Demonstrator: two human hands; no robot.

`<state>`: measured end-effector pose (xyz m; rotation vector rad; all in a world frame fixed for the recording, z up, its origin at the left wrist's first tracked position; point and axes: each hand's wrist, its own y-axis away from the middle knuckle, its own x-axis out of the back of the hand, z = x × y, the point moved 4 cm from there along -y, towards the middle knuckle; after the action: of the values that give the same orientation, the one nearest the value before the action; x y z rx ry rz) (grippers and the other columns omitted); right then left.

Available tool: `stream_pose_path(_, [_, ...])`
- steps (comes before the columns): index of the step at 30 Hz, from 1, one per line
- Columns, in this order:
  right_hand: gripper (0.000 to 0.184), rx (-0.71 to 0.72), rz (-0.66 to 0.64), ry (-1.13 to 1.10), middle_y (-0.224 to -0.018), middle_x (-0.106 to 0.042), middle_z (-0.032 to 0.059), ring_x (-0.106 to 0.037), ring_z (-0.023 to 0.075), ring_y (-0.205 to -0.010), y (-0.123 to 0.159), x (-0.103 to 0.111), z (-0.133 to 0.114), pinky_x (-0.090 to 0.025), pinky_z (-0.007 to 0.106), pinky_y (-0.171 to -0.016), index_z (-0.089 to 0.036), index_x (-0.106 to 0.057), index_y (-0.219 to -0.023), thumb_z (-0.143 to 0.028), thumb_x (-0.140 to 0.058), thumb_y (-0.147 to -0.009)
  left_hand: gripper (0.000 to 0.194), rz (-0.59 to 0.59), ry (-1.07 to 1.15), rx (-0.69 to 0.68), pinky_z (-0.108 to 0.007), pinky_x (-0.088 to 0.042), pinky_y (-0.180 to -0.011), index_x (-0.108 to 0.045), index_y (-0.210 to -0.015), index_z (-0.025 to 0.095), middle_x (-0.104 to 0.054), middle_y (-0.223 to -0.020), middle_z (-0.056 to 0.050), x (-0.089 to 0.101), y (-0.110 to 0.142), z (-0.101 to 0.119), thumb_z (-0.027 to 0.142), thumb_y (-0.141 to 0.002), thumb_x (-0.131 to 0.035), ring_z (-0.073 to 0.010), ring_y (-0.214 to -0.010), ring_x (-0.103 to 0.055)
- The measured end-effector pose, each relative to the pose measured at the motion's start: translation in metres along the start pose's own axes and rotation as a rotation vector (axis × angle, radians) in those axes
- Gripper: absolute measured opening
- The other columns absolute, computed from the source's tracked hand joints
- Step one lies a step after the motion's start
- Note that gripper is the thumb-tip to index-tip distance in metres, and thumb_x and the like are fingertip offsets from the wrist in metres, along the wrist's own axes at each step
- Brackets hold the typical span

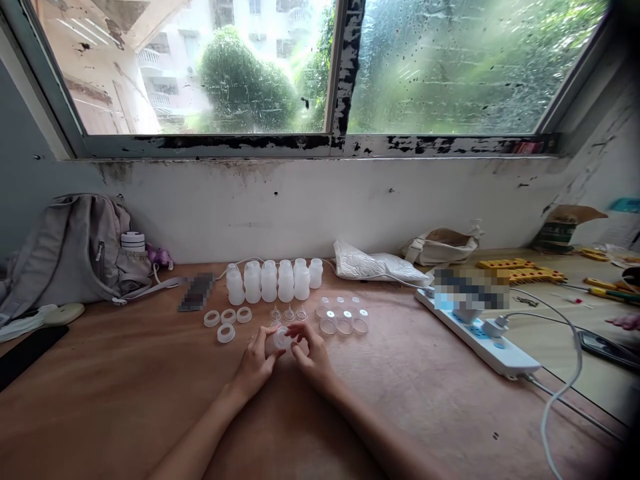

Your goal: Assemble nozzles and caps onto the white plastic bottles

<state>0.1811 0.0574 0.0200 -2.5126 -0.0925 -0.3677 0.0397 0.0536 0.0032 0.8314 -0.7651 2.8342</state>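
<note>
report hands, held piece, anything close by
Left hand gripping translucent plastic piece; right hand at its edge. Clear pointed pieces stand just beyond.

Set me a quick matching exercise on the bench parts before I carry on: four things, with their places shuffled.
Things
1. Frosted bottles
2. White rings
3. Clear covers
4. Translucent piece

Places
A. On the table, right of the right hand
B. Between the two hands
C. Standing in a cluster, toward the wall
D. On the table, left of the left hand

Pairs: 1-C, 2-D, 3-A, 4-B
</note>
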Motion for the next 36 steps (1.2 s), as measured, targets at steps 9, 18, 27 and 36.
stream_pose_path(9, [0.023, -0.507, -0.192, -0.452, -0.055, -0.055, -0.002, -0.05, 0.0106, -0.044, -0.004, -0.016, 0.033, -0.038, 0.02, -0.036, -0.014, -0.057, -0.083, -0.028, -0.055, -0.065, 0.033, 0.011, -0.048, -0.048, -0.038, -0.037, -0.09, -0.042, -0.11, 0.021, -0.054, -0.115, -0.01, -0.001, 0.0, 0.004, 0.023, -0.078, -0.049, -0.0216, -0.108, -0.05])
stream_pose_path(18, [0.021, -0.436, -0.147, -0.347, -0.056, -0.058, -0.0037, -0.052, 0.0096, -0.044, 0.0, -0.019, 0.032, -0.044, 0.021, -0.042, -0.015, -0.053, -0.085, -0.024, -0.056, -0.067, 0.027, -0.025, 0.001, 0.113, -0.028, -0.044, -0.069, -0.044, -0.107, 0.021, -0.063, -0.08, -0.001, 0.002, -0.001, 0.011, 0.025, -0.08, -0.043, -0.0138, -0.067, -0.058])
stream_pose_path(27, [0.017, -0.384, -0.165, -0.245, -0.057, -0.057, -0.0051, -0.052, 0.0089, -0.045, 0.006, -0.024, 0.031, -0.044, 0.02, -0.044, -0.018, -0.048, -0.08, -0.011, -0.048, -0.065, 0.024, -0.006, -0.062, 0.113, -0.023, -0.042, -0.062, -0.045, -0.098, 0.021, -0.054, -0.069, 0.002, -0.004, 0.001, 0.006, 0.017, -0.074, -0.045, -0.0131, -0.063, -0.055])
stream_pose_path(36, [0.01, -0.348, -0.159, -0.171, -0.052, -0.054, -0.0063, -0.048, 0.0072, -0.04, 0.006, -0.024, 0.023, -0.037, 0.016, -0.038, -0.019, -0.043, -0.071, -0.01, -0.045, -0.066, 0.018, 0.034, -0.127, 0.157, -0.021, -0.037, -0.054, -0.046, -0.087, 0.021, -0.044, -0.056, 0.006, -0.004, 0.001, 0.013, 0.015, -0.07, -0.046, -0.0117, -0.052, -0.047])
